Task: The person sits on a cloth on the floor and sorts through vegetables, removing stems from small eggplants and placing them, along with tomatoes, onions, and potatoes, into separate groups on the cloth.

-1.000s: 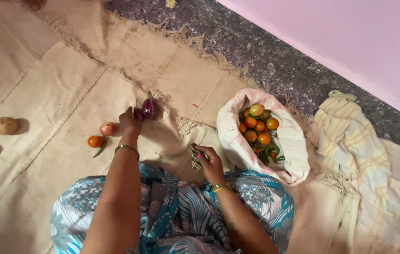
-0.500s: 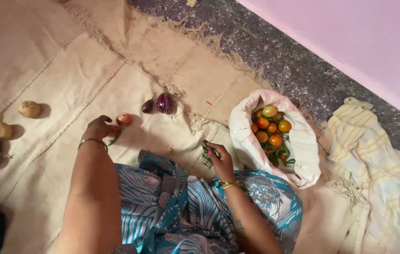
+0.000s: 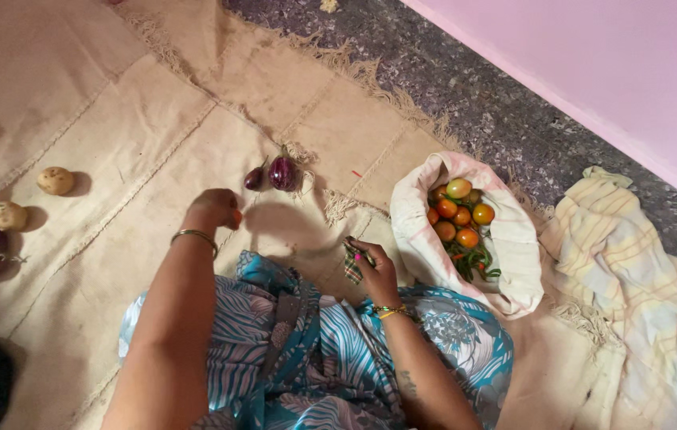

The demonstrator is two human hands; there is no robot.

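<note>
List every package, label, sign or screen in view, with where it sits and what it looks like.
No labels, signs or screens show.
Cloth sack: on the mat, right of the person's knee; white-pink, rim rolled down, open, holding orange-red tomatoes and green chillies.
Left hand: closed over a tomato, only a sliver showing.
Right hand: grips a small checked cloth beside the sack.

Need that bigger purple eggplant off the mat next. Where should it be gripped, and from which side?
Probably grip the larger eggplant across its rounded body, coming straight down from above. It lies flat on the burlap mat, its thin stem pointing away, with a smaller eggplant close on its left.
</note>
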